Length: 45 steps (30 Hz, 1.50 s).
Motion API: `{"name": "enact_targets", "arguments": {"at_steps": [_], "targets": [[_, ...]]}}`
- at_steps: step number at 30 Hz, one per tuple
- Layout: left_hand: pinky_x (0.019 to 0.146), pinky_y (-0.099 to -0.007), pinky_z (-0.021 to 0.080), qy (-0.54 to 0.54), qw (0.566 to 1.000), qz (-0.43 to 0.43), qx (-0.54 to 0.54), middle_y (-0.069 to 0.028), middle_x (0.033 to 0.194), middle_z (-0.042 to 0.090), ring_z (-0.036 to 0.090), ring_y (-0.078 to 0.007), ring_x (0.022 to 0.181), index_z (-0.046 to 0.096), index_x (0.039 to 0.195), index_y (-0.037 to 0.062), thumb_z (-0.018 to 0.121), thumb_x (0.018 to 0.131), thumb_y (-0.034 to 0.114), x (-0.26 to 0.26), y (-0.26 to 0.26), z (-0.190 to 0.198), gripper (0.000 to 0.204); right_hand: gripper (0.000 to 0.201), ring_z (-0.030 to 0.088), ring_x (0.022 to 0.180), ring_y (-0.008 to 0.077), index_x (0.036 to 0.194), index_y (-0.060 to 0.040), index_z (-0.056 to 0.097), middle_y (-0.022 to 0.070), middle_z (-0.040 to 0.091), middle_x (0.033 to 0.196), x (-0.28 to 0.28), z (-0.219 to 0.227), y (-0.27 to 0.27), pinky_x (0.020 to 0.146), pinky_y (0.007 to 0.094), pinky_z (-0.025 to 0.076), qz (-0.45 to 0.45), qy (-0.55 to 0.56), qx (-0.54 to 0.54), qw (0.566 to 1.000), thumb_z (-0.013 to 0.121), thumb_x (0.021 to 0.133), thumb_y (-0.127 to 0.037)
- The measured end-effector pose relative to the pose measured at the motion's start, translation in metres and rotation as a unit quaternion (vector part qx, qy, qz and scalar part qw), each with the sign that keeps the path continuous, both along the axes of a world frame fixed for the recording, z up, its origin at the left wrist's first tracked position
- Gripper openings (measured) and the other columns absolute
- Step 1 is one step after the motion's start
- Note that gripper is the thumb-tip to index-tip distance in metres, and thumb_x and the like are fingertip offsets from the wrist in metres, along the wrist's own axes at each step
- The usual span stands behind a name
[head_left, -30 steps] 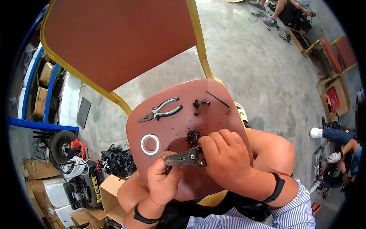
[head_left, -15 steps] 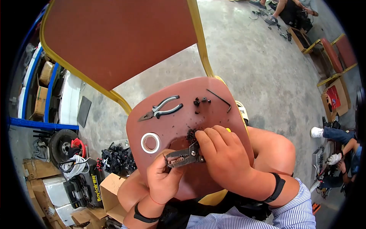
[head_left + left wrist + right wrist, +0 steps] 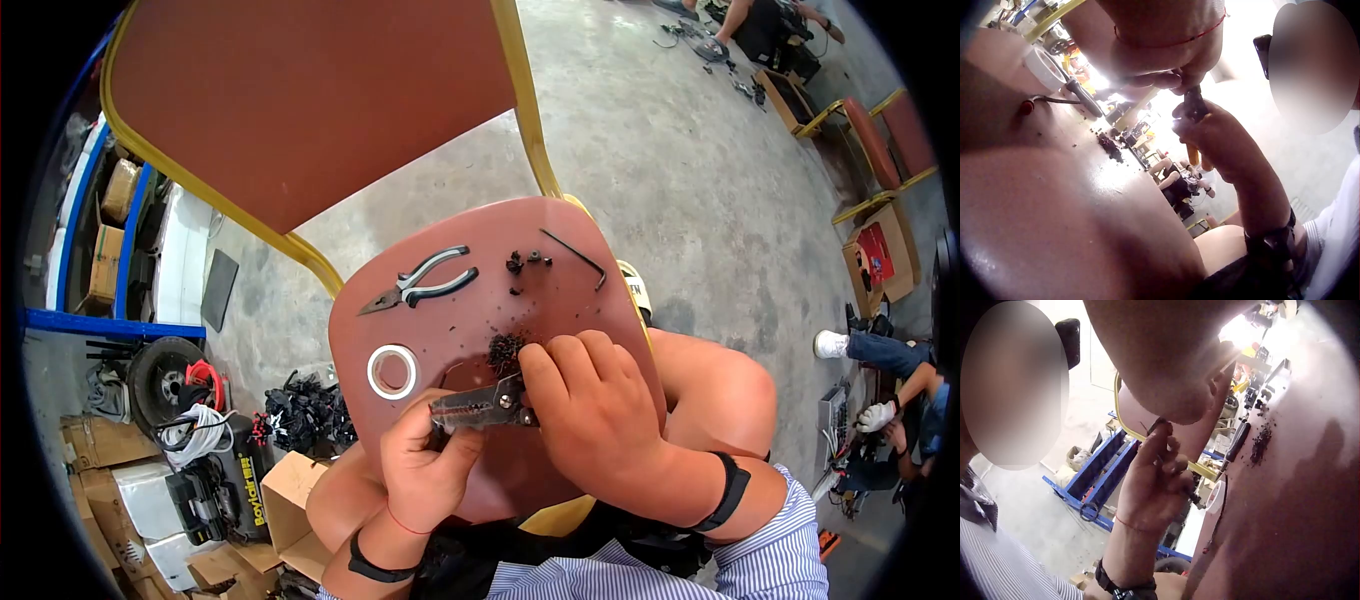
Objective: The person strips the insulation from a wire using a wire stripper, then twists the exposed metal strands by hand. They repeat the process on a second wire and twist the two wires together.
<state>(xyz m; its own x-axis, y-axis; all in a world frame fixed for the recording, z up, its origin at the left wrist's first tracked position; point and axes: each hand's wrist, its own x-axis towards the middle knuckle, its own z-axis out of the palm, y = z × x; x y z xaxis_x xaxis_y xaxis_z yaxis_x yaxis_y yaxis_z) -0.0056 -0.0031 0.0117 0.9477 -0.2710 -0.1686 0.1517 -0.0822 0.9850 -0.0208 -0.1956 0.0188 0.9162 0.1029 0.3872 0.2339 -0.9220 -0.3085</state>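
In the head view the right hand (image 3: pixel 600 415) grips a dark metal hand tool (image 3: pixel 478 407) with toothed jaws; its orange handles (image 3: pixel 1193 154) show below that hand in the left wrist view. Beside the jaws, the left hand (image 3: pixel 425 470) pinches a small dark piece between thumb and fingers, mostly hidden. Both hands are above the red-brown chair seat (image 3: pixel 520 480). A pile of tiny black bits (image 3: pixel 505 350) lies just beyond the tool. On the seat in the right wrist view is a thin dark cable (image 3: pixel 1220 520) with a red end.
On the seat are grey-handled pliers (image 3: pixel 420 285), a white tape roll (image 3: pixel 373 372), small black parts (image 3: pixel 515 262) and a hex key (image 3: pixel 575 255). The chair's backrest (image 3: pixel 320 110) rises beyond. An open carton (image 3: pixel 290 490) stands left; other people are at right.
The tool's jaws stood visibly apart half a second ago and are closer together now. A bit of yellow seen beside the right hand is hidden. Both hands keep nearly the same place.
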Motion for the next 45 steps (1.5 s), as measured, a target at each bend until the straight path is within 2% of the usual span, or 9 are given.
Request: {"name": "enact_targets", "arguments": {"at_steps": [5,14,17,20,23,26,36,42,45], "targets": [[0.068,-0.0203,0.045,0.004,1.0,-0.002,0.001,0.0012,0.091,0.061,0.055,-0.0044,0.078,0.066,0.104,-0.0023,0.068,0.095,-0.003,0.001,-0.001,0.002,0.009,0.013,0.052,0.075,0.0212,0.09,-0.0089,0.056,0.0051,0.05,0.079,-0.001,0.004,-0.001,0.062,0.0328,0.042,0.004,0.034,0.0,0.999,0.062,0.08,-0.015],[0.065,-0.019,0.042,0.053,0.996,0.036,-0.059,0.0046,0.086,0.059,0.05,-0.0022,0.072,0.065,0.102,0.0012,0.067,0.097,0.0,-0.003,-0.005,0.004,0.005,0.015,0.056,0.079,0.0255,0.094,-0.0062,0.056,0.0079,0.054,0.082,-0.003,-0.002,-0.001,0.067,0.0361,0.048,0.035,0.072,0.097,0.992,0.063,0.08,-0.01],[0.064,-0.019,0.041,0.052,0.996,0.048,-0.044,0.0041,0.086,0.06,0.05,-0.0022,0.071,0.065,0.101,0.0017,0.067,0.098,0.001,0.001,-0.004,0.008,0.004,0.022,0.058,0.082,0.0286,0.1,-0.0035,0.058,0.0097,0.057,0.085,-0.002,0.003,-0.006,0.07,0.039,0.05,0.027,0.111,0.144,0.983,0.064,0.08,-0.006],[0.064,-0.0191,0.042,0.059,0.996,0.048,-0.039,0.0032,0.087,0.062,0.05,-0.0025,0.071,0.065,0.101,0.0016,0.066,0.098,0.0,0.0,0.001,0.005,0.003,0.054,0.06,0.098,0.0366,0.119,0.0008,0.058,0.0153,0.063,0.103,-0.002,0.007,-0.01,0.084,0.0443,0.051,0.033,0.166,0.165,0.972,0.066,0.066,0.009],[0.065,-0.0192,0.042,0.045,0.997,0.044,-0.053,0.0025,0.089,0.064,0.052,-0.0029,0.073,0.066,0.102,0.0006,0.066,0.098,-0.001,0.001,-0.003,0.003,0.004,0.046,0.06,0.104,0.0358,0.126,0.0027,0.057,0.0177,0.063,0.111,-0.002,-0.001,-0.009,0.088,0.043,0.051,0.057,0.121,0.141,0.981,0.066,0.081,-0.004],[0.067,-0.0194,0.043,0.058,0.996,0.032,-0.064,0.0021,0.092,0.066,0.053,-0.003,0.077,0.067,0.106,-0.0006,0.066,0.098,-0.001,-0.001,-0.002,0.003,0.008,0.052,0.057,0.114,0.0393,0.131,0.0042,0.055,0.0206,0.061,0.122,-0.002,0.001,-0.007,0.097,0.0451,0.049,0.064,0.134,0.139,0.979,0.065,0.081,-0.004],[0.075,-0.0192,0.046,0.1,0.993,-0.007,-0.054,0.003,0.097,0.064,0.054,-0.0041,0.086,0.068,0.117,-0.0021,0.064,0.102,0.004,-0.001,0.003,0.004,0.017,0.053,0.056,0.115,0.0394,0.131,0.0047,0.055,0.0203,0.059,0.122,0.0,0.002,-0.003,0.098,0.0462,0.049,0.066,0.115,0.142,0.981,0.065,0.08,-0.003],[0.07,-0.0179,0.043,0.061,0.997,-0.008,-0.049,0.0047,0.096,0.064,0.052,-0.0021,0.08,0.067,0.119,-0.0012,0.063,0.103,0.008,0.0,-0.004,0.008,0.019,0.051,0.056,0.115,0.0383,0.131,0.0039,0.056,0.0195,0.06,0.122,-0.001,0.002,-0.001,0.096,0.046,0.049,0.064,0.114,0.143,0.981,0.064,0.082,-0.005],[0.066,-0.017,0.041,0.106,0.993,-0.002,-0.059,0.0057,0.094,0.064,0.049,-0.0008,0.075,0.067,0.119,-0.0001,0.063,0.103,0.01,-0.002,-0.002,0.005,0.019,0.054,0.056,0.114,0.0388,0.132,0.0037,0.055,0.0194,0.06,0.121,-0.002,0.001,-0.003,0.096,0.0467,0.048,0.062,0.116,0.138,0.982,0.064,0.079,-0.002]]}}
